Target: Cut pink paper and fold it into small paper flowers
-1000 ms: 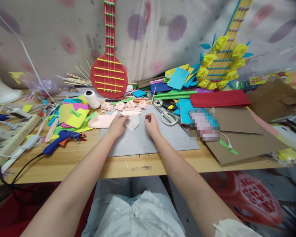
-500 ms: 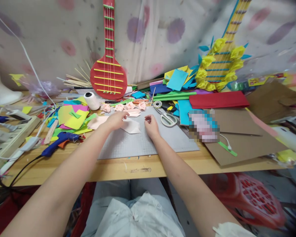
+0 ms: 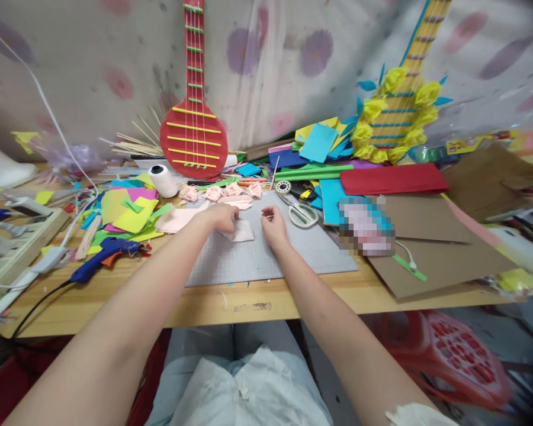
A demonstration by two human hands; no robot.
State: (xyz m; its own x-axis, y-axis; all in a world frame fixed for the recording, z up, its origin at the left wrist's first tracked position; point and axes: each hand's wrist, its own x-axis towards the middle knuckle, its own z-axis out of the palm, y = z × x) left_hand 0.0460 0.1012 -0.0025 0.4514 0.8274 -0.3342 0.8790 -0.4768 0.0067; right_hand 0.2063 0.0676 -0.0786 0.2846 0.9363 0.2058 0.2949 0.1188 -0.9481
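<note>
On the grey cutting mat [image 3: 266, 257] lies a small pale pink paper piece [image 3: 241, 232]. My left hand [image 3: 222, 216] rests on its left edge with the fingers curled over it. My right hand [image 3: 273, 225] sits just right of the paper, its fingers pinched together; whether anything is in the pinch I cannot make out. Behind them lie more pale pink sheets [image 3: 177, 218] and a row of small pink paper roses [image 3: 224, 191].
Scissors [image 3: 302, 212] and a tape roll [image 3: 284, 187] lie right of my hands. A blue glue gun [image 3: 100, 255], white thread spool [image 3: 164, 180] and coloured paper scraps [image 3: 131, 210] fill the left. Brown cardboard [image 3: 439, 248], red paper guitar [image 3: 194, 127], red stool [image 3: 448, 355].
My left hand drew back toward the right hand, and the pink paper now shows as a smaller, folded piece. The right hand has barely moved.
</note>
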